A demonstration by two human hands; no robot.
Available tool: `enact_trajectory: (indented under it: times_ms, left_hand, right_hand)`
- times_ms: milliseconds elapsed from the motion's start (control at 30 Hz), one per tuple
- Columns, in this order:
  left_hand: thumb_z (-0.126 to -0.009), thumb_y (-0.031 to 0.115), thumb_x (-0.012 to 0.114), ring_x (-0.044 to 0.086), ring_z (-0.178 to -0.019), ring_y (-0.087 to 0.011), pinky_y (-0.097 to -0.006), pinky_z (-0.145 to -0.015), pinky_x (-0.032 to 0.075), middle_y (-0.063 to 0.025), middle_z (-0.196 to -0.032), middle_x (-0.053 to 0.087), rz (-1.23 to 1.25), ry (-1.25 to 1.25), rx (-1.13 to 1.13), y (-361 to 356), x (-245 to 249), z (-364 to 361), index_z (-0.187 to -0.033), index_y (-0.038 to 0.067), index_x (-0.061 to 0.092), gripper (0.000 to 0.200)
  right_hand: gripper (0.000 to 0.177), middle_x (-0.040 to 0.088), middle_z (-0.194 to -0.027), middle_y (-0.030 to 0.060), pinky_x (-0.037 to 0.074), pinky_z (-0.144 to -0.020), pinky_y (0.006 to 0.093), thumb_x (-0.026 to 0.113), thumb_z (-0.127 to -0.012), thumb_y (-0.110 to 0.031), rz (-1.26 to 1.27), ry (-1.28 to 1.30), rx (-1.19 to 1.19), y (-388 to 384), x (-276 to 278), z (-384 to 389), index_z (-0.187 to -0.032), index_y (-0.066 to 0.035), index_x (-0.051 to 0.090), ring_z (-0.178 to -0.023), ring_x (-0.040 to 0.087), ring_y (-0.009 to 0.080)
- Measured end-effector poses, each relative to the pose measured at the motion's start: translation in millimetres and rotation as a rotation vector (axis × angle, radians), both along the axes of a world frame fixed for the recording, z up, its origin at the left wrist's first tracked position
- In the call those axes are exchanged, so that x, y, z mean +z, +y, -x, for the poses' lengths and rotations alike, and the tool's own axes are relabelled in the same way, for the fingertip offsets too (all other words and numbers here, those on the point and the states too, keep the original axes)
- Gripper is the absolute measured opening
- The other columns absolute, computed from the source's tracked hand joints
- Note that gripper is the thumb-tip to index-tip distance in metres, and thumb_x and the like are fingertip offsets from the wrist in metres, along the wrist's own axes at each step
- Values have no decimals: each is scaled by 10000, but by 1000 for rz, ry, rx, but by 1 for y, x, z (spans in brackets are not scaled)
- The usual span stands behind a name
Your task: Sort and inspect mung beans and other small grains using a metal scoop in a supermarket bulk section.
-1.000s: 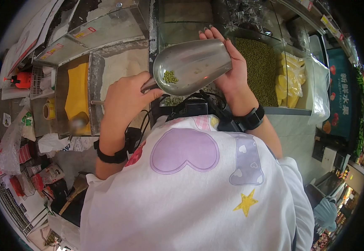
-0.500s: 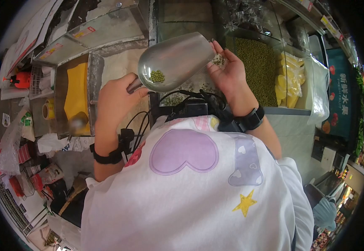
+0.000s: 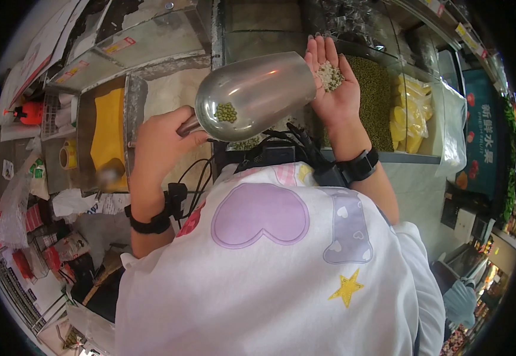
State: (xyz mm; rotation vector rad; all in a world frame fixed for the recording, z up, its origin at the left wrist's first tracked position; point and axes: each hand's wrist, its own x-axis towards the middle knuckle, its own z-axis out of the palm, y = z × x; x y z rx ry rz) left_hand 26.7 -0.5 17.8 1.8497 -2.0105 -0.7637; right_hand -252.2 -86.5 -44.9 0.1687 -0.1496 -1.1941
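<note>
A metal scoop (image 3: 264, 89) lies level across the middle of the view, its handle in my left hand (image 3: 164, 139). Several green beans (image 3: 226, 112) rest in the scoop near the handle end. My right hand (image 3: 340, 98) is palm up at the scoop's mouth, with fingers stretched and a small heap of pale and green grains (image 3: 330, 77) lying on the palm. Part of its thumb side is beside the scoop's rim. Below the scoop, a bin of mixed grains (image 3: 247, 144) shows only in part.
A bin of green beans (image 3: 364, 80) and bagged yellow goods (image 3: 411, 113) stand to the right. White powder (image 3: 172, 92) and a yellow sheet (image 3: 108, 130) fill bins to the left. Black cables (image 3: 290, 137) hang before the white shirt (image 3: 270, 285).
My right hand has moved right and turned flatter, its fingers stretched upward and the grains more exposed. The scoop has shifted slightly right and down.
</note>
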Motion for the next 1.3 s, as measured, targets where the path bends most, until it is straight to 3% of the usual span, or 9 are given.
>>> enact_trajectory:
  times_ms: [133, 267, 333, 1300]
  left_hand:
    - [-666, 322, 712, 577, -654, -322, -358, -561, 434, -136, -690, 590, -12, -73, -37, -1, 7, 14, -839, 77, 593, 322]
    - [-671, 354, 699, 581, -661, -320, -366, -555, 431, -128, -684, 591, 29, -99, -55, -3, 3, 18, -847, 92, 600, 330]
    - [-644, 234, 739, 544, -589, -324, -347, -542, 418, -157, -672, 567, 60, -37, -52, -4, 0, 19, -845, 28, 561, 338]
    - [-657, 265, 732, 549, -606, -328, -351, -544, 415, -163, -674, 569, 70, -81, -79, -7, 1, 26, -852, 29, 569, 347]
  right_hand:
    - [469, 328, -1383, 180, 291, -1049, 439, 241, -956, -257, 137, 51, -18, -2, -3, -3, -1316, 29, 330, -1310, 270, 324]
    - [480, 305, -1399, 178, 233, -1078, 430, 230, -953, -263, 181, 58, 5, 0, -1, -6, -1325, 27, 320, -1323, 239, 318]
    - [484, 295, -1406, 174, 194, -1091, 427, 232, -950, -262, 152, 85, 18, 1, 2, -8, -1329, 28, 315, -1331, 222, 308]
    - [480, 327, -1394, 150, 215, -1087, 405, 251, -949, -269, 156, 207, 77, 6, 6, -10, -1319, 25, 342, -1317, 260, 274]
